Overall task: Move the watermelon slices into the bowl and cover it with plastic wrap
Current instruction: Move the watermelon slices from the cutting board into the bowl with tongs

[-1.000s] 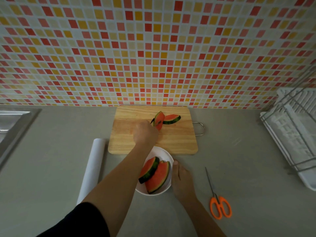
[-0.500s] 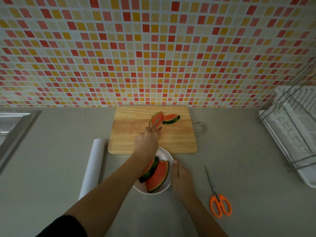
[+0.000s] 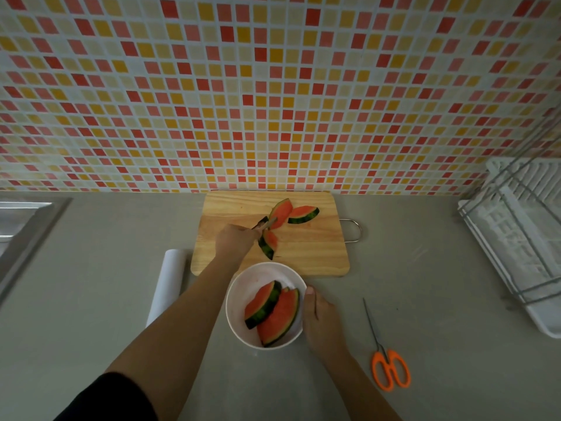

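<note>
A white bowl (image 3: 239,299) stands on the counter just in front of a wooden cutting board (image 3: 315,253) and holds two watermelon slices (image 3: 273,311). My left hand (image 3: 235,243) is over the board and pinches a third watermelon slice (image 3: 269,245), which hangs rind-down just off the wood. Two more slices (image 3: 280,212) (image 3: 303,214) lie at the board's far side. My right hand (image 3: 321,322) grips the bowl's right side, thumb up at the rim. A white roll of plastic wrap (image 3: 168,287) lies left of the bowl.
Orange-handled scissors (image 3: 390,369) lie on the grey counter to the right of my right hand. A white dish rack (image 3: 516,238) fills the right edge. A steel sink (image 3: 21,226) is at the far left. The tiled wall rises behind the board.
My left hand picked one slice out of the group at the back of the board and drew it back toward the bowl. My right hand stayed on the bowl.
</note>
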Tool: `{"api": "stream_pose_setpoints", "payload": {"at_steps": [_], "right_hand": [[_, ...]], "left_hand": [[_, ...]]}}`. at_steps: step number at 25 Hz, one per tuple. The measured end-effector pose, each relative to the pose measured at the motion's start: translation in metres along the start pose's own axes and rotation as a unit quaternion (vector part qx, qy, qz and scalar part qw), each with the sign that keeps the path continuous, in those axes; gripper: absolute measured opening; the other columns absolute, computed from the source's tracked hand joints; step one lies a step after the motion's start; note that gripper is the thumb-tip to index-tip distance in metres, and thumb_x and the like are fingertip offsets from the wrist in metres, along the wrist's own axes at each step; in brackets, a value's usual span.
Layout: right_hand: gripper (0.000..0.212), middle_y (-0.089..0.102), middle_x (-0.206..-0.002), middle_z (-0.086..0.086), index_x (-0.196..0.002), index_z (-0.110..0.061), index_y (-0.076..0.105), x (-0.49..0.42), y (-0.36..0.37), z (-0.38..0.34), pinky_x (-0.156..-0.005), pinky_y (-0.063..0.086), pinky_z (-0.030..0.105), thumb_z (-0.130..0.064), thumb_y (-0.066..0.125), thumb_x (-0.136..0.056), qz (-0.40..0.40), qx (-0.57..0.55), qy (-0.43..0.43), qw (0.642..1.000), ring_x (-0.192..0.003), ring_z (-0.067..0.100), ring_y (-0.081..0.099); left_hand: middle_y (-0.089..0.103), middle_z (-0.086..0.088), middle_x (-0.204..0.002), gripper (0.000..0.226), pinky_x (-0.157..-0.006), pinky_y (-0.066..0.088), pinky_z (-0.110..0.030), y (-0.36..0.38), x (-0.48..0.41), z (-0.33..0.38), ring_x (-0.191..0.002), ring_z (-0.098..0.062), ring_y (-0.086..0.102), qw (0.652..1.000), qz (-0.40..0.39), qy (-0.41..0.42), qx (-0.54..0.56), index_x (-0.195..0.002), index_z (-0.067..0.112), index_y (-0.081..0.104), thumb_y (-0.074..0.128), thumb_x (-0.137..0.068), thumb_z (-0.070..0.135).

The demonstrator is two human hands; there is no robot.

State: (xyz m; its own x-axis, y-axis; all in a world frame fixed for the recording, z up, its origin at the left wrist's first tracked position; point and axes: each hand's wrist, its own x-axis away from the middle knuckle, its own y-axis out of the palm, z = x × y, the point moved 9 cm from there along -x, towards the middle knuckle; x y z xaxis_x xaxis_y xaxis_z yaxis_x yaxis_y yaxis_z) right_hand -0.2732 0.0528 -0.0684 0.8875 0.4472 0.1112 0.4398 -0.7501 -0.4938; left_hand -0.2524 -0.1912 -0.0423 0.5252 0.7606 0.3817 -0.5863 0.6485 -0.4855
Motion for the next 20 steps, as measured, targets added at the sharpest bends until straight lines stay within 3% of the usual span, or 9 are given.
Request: {"api": "stream_pose_setpoints", "payload": {"at_steps": [4,8,13,20], "right_hand": [[0.041,0.053,-0.058,-0.004,-0.063,-0.026,0.048,0.0,0.0,-0.001,-0.049,0.037,0.012,-0.029,0.031,-0.1,-0.002,-0.002,-0.003,1.0,-0.055,0.004,0.053],[0.041,0.054,-0.057,-0.004,-0.062,-0.026,0.048,-0.001,-0.001,0.001,-0.049,0.037,0.012,-0.03,0.032,-0.1,0.006,0.0,0.001,1.0,-0.054,0.003,0.053],[0.04,0.055,-0.058,-0.002,-0.065,-0.027,0.05,-0.001,0.002,0.003,-0.049,0.037,0.015,-0.031,0.031,-0.1,-0.002,0.002,0.0,1.0,-0.057,0.005,0.055],[0.042,0.05,-0.053,-0.005,-0.059,-0.027,0.044,-0.001,0.0,0.004,-0.048,0.036,0.015,-0.03,0.034,-0.099,0.012,-0.005,0.002,1.0,-0.052,0.001,0.05]], "left_hand": [[0.05,0.001,-0.052,0.025,-0.045,0.03,-0.022,0.002,0.007,0.022,-0.049,-0.013,0.045,0.984,0.02,0.107,-0.142,-0.064,0.01,0.067,0.059,-0.086,0.021],[0.053,-0.004,-0.068,0.026,-0.053,0.037,-0.028,0.016,0.03,0.043,-0.063,-0.02,0.051,0.918,0.057,0.234,-0.316,-0.08,0.008,0.061,0.047,-0.095,0.024],[0.048,-0.001,-0.056,0.037,-0.045,0.029,-0.024,0.005,0.017,0.022,-0.053,-0.015,0.044,0.974,0.042,0.12,-0.189,-0.061,0.009,0.052,0.056,-0.089,0.033],[0.049,0.002,-0.052,0.029,-0.041,0.027,-0.02,0.021,0.013,0.032,-0.048,-0.01,0.047,0.969,0.031,0.127,-0.21,-0.06,0.011,0.056,0.054,-0.088,0.019]]}}
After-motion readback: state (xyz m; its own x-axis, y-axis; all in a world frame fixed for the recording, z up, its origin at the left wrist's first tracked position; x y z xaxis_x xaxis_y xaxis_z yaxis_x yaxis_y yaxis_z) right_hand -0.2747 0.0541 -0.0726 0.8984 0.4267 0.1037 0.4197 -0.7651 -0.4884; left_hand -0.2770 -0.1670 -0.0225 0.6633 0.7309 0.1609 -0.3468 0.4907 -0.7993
